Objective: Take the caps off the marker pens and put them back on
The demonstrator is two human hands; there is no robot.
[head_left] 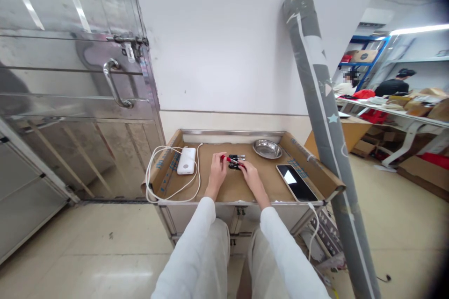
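Observation:
Over the middle of a low table, both my hands hold a slim red pen-like stick (229, 159) with a paler, shiny middle. My left hand (218, 169) pinches its left end, and my right hand (249, 174) grips the other end, which the fingers partly cover. Just behind and beneath the stick lie several slim black pen-like pieces (239, 156), some with silver ends. They are too small for me to tell their exact kind.
Brown paper lines the table (217, 191). A white power bank (186, 160) with a looped white cable (149, 173) lies left; a metal bowl (267, 148) and a phone (296, 182) lie right. A tall grey roll (321, 84) leans by the right edge. Two people sit far right.

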